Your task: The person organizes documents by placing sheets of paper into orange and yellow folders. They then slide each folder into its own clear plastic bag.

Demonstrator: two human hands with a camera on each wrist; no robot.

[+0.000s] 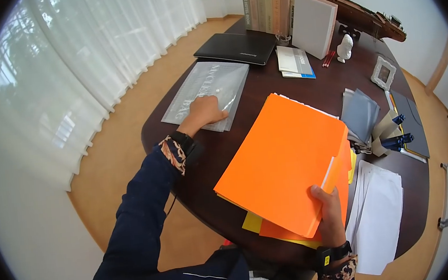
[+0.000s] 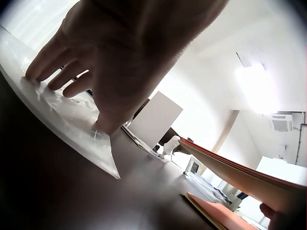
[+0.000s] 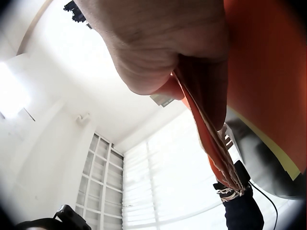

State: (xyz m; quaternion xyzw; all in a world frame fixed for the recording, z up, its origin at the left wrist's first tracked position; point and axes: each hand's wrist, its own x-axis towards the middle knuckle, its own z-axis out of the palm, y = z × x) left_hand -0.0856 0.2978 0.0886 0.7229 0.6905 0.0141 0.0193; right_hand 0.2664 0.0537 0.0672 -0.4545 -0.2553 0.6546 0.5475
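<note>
My left fingers [image 2: 79, 86] bent, tips down on clear crinkly plastic sleeve [image 2: 72, 122], thumb also on it. Sleeve flat on dark glossy surface [image 2: 148, 196]. White rectangular upright slab [image 2: 156, 120] beyond; small white rounded figurine [image 2: 171, 144] near it. Raised orange paper folder [image 2: 235, 170] at right, my right fingers [image 2: 266, 210] at its lower side. Bright ceiling light [image 2: 259, 88], white boxy air conditioner [image 2: 281, 123] up top.
</note>
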